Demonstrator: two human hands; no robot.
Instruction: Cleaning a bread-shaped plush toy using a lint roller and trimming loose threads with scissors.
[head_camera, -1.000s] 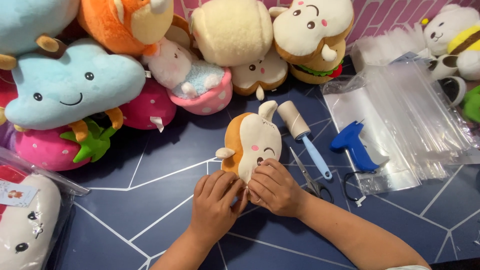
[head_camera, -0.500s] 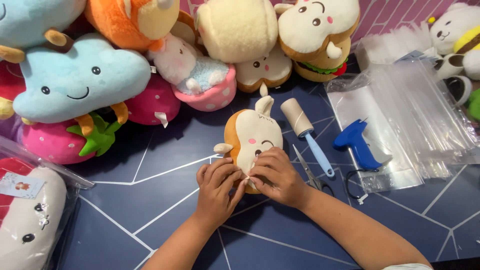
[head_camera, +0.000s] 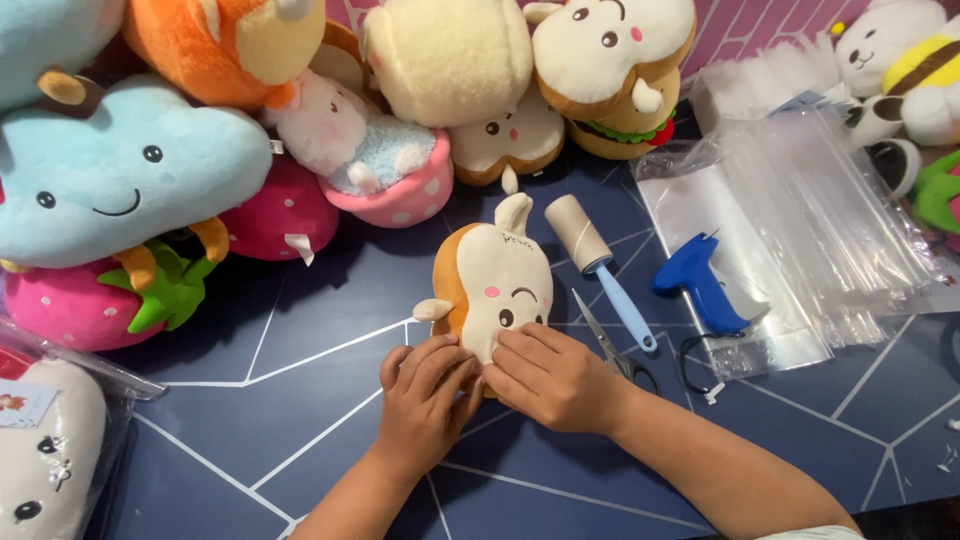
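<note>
My left hand and right hand meet at the bottom edge of the toast plush, fingers pinching its fabric from both sides. It lies face up on the dark blue worktop. Scissors and a lint roller lie just to its right, near a blue glue gun.

Lighting: bright, even, overhead.
Soft shadows lay under the hands; glare streaked the plastic bags; focus was sharp.
</note>
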